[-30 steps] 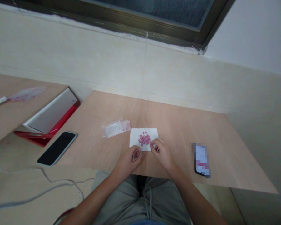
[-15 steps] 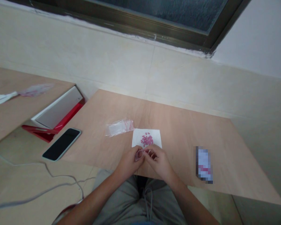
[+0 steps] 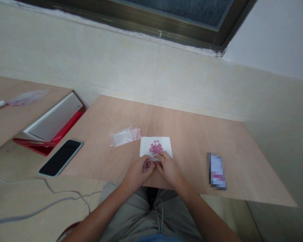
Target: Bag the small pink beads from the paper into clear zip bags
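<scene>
My left hand [image 3: 137, 169] is closed around a small clear plastic bag [image 3: 148, 165], its mouth spread into a loop between thumb and fingers. Close beside it, my right hand [image 3: 169, 169] reaches over the front of a white paper sheet [image 3: 167, 144]. Its index finger is stretched to the near edge of a pile of small pink beads [image 3: 156, 148], with the thumb apart and lower, near the bag. Whether a bead touches the right fingertips is too small to tell.
Left of the paper lie clear zip bags [image 3: 126, 136] with pink seals. A phone [image 3: 62, 158] rests at the table's left edge, and a blurred packet [image 3: 217, 171] lies on the right. A red and white box [image 3: 54, 117] stands beneath the neighbouring table [image 3: 47, 104].
My right hand has moved from the bag's mouth forward to the beads, its index finger straightening. The left hand keeps the bag. The whole view has shifted slightly.
</scene>
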`<state>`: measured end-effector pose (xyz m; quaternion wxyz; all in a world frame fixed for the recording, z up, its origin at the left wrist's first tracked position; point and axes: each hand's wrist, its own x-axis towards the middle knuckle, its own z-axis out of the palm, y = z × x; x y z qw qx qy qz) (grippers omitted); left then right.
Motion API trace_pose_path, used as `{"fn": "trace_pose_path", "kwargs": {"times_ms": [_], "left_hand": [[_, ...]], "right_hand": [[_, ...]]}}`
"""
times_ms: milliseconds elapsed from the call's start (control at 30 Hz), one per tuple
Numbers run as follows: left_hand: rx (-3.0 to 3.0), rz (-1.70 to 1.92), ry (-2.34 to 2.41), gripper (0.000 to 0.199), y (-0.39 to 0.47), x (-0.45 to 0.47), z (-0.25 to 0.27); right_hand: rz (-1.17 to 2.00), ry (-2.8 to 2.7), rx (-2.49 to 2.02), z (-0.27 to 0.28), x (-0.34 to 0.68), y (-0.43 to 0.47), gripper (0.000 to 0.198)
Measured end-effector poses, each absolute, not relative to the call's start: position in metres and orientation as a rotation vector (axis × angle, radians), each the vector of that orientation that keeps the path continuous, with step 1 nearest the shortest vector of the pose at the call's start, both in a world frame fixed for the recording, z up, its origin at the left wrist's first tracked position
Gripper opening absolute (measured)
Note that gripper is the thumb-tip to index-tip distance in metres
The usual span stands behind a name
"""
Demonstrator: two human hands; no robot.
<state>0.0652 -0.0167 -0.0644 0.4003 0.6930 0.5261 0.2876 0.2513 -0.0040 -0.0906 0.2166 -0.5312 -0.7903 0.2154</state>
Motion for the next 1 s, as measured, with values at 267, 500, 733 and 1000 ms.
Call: {"fn": "trace_pose_path", "kwargs": {"times_ms": [267,500,733,1000], "left_hand": [[1.75,0.734,1.32,0.02,-0.018,0.064,-0.063],[1.756,0.734,1.303,0.02,-0.017,0.063,-0.064],[1.762,0.729,1.3,0.019,-0.017,0.062,-0.062],[1.765,0.722,1.335,0.018,-0.015,0.062,-0.058]], "right_hand": [[0.608,-2.223,-1.417,-0.095,0.252,-0.002,0.031],[0.576,-2.326,-1.353,-0.098,0.249,-0.005,0.03],[0.555,-2.319,-1.391,-0.096,0.248,-0.006,0.034],[0.626,-2.05,-1.354,-0.082,0.261,0.004,0.027]]}}
